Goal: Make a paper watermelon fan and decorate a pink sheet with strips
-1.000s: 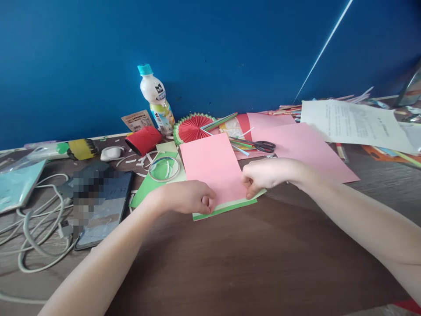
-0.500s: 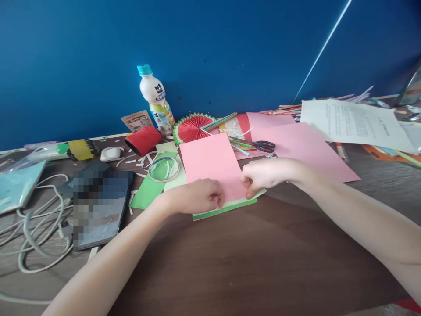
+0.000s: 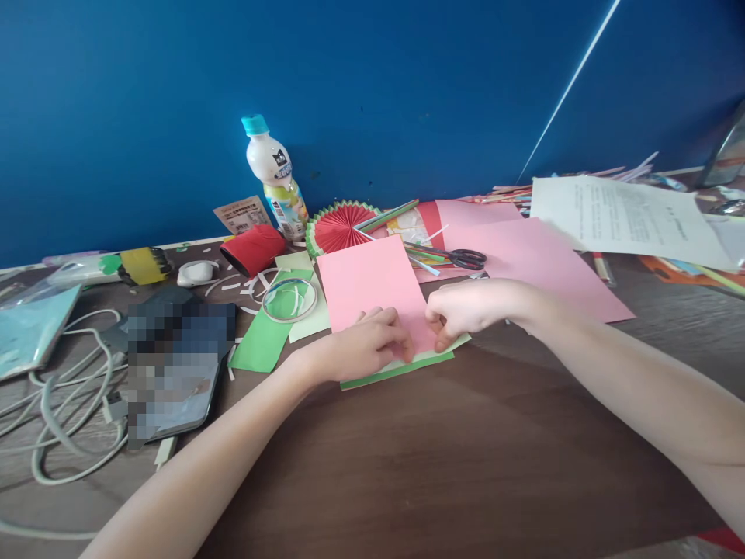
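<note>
A pink sheet of paper (image 3: 372,272) lies on the table, with pale-green and bright-green strips (image 3: 401,371) showing along its near edge. My left hand (image 3: 375,341) rests over the lower part of the pink sheet, fingers bent and a little apart, tips at the near edge. At the sheet's lower right corner, my right hand (image 3: 457,310) is closed, its thumb and curled forefinger on the paper; the exact grip is partly hidden. Left of the pink sheet, a roll of clear tape (image 3: 265,303) lies on green paper (image 3: 256,345).
Behind are a red-and-green paper fan (image 3: 343,225), scissors (image 3: 466,258), a drink bottle (image 3: 278,182) and a red paper cup-like tube (image 3: 253,250). A larger pink sheet (image 3: 552,272) and printed page (image 3: 628,221) lie right. A phone (image 3: 183,396) and white cables (image 3: 50,404) lie left.
My left hand has slid rightward along the near edge of the pink sheet, closer to my right hand, and its fingers have spread slightly. My right hand stays in place.
</note>
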### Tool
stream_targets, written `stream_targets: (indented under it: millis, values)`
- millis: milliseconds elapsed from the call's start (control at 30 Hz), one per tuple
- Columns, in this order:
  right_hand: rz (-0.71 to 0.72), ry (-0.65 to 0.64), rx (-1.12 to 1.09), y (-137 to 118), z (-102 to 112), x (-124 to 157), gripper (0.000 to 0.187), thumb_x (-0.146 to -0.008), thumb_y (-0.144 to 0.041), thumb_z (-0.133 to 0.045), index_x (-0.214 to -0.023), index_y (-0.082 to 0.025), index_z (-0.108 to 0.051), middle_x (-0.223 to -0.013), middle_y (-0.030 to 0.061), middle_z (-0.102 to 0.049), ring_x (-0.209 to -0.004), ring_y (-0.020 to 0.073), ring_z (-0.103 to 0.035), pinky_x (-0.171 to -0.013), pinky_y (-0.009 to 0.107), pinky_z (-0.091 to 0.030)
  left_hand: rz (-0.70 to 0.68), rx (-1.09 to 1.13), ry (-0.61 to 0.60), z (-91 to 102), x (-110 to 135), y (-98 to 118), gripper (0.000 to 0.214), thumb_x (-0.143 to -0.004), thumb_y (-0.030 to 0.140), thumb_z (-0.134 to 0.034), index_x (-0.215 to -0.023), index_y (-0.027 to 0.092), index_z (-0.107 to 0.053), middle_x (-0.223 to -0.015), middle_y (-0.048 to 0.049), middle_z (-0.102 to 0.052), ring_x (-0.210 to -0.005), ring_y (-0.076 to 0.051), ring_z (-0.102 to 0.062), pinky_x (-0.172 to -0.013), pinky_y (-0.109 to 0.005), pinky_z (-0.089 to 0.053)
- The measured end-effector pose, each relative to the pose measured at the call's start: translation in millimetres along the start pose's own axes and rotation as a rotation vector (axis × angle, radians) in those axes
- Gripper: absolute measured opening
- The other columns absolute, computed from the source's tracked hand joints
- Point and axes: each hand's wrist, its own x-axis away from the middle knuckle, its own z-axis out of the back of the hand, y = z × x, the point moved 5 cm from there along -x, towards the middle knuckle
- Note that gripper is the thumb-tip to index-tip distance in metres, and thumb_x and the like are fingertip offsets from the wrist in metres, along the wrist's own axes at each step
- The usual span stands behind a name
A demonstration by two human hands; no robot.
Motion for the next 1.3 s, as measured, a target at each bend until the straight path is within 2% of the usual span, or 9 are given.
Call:
stream_targets:
  millis: [300, 633, 833, 1100, 1300]
  values:
    - [0.027, 0.002, -0.004, 2, -1, -1, 0.025, -0.067, -0.042, -0.056, -0.061, -0.018, -0.052, -0.057, -0.0008, -0.049, -0.049, 0.0108, -0.041, -0.047, 0.025, -0.024, -0.033, 0.014, 0.086, -3.0, -5, 2, 0.030, -0.079, 0.011, -0.037, -0.092, 0.022, -0.062, -0.091, -0.0038, -0.043, -0.099, -0.019, -0.039, -0.090, -0.035, -0.030]
    - [0.046, 0.004, -0.023, 2, -2, -1, 0.026, -0.065, -0.039, -0.055, -0.055, -0.018, -0.045, -0.051, -0.0015, -0.046, -0.045, 0.0101, -0.041, -0.045, 0.025, -0.023, -0.110, -0.061, 0.142, -5.3, -6, 5, 0.037, -0.080, 0.009, -0.036, -0.104, 0.024, -0.059, -0.109, -0.0036, -0.051, -0.104, -0.020, -0.038, -0.094, -0.036, -0.029]
    - [0.034, -0.044, -0.078, 6, -2, 1, 0.022, -0.064, -0.037, -0.055, -0.059, -0.017, -0.051, -0.051, -0.0005, -0.050, -0.047, 0.0118, -0.048, -0.046, 0.023, -0.031, -0.127, -0.076, 0.157, -6.7, -5, 5, 0.037, -0.084, 0.012, -0.037, -0.108, 0.028, -0.059, -0.111, -0.0025, -0.051, -0.103, -0.019, -0.038, -0.093, -0.035, -0.029]
    - [0.011, -0.084, -0.125, 7, -1, 5, 0.019, -0.063, -0.032, -0.054, -0.066, -0.015, -0.060, -0.058, 0.0016, -0.056, -0.052, 0.0123, -0.050, -0.048, 0.024, -0.034, -0.115, -0.154, 0.129, -8.1, -4, 8, 0.048, -0.087, 0.013, -0.033, -0.121, 0.041, -0.051, -0.109, -0.0021, -0.049, -0.102, -0.019, -0.036, -0.094, -0.037, -0.029]
    - [0.029, -0.085, -0.096, 7, 0, 5, 0.017, -0.063, -0.030, -0.052, -0.066, -0.015, -0.061, -0.058, 0.0018, -0.057, -0.050, 0.0119, -0.049, -0.047, 0.024, -0.033, -0.163, -0.375, 0.176, -10.7, -3, 19, 0.045, -0.085, 0.015, -0.036, -0.123, 0.033, -0.052, -0.103, -0.0058, -0.052, -0.096, -0.020, -0.041, -0.089, -0.035, -0.035]
